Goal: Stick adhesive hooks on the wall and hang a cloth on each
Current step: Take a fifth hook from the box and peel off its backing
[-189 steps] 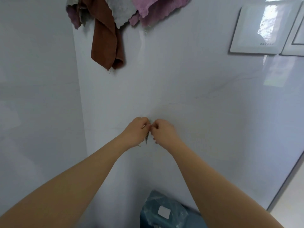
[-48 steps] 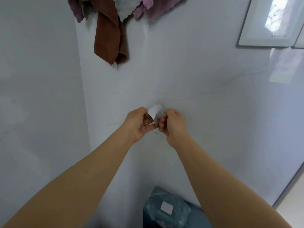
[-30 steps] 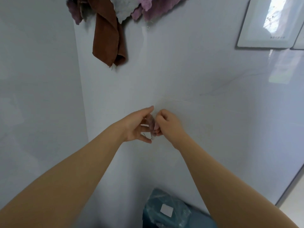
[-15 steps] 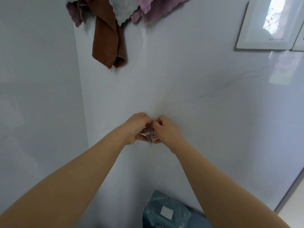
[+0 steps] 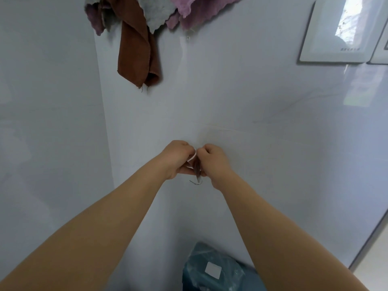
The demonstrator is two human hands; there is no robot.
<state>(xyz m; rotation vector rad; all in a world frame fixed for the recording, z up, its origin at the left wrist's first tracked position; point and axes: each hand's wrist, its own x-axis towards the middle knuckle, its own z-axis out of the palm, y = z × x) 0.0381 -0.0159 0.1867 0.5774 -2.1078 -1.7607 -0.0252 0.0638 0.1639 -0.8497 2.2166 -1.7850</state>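
1. Landmark: adhesive hook (image 5: 197, 171), held in front of the wall (image 5: 262, 164), wire end hanging just below both hands.
2. Just left of the hook, touching it: left hand (image 5: 177, 159), pinching the backing strip (image 5: 192, 159) at the hook's upper edge.
3. Just right of the hook, touching it: right hand (image 5: 213, 162), pinching the hook.
4. Well above the hook and to its left: bunch of cloths (image 5: 189, 11) on the wall, with one long cloth (image 5: 136, 55) hanging lowest.
5. Well above the hook and far to its right: wall panel (image 5: 333, 32), flat against the wall.
6. Left of the hook, well apart: wall corner (image 5: 104, 122), running top to bottom.
7. Well below the hook, between the forearms: wrapped bag (image 5: 216, 271) at the foot of the wall.
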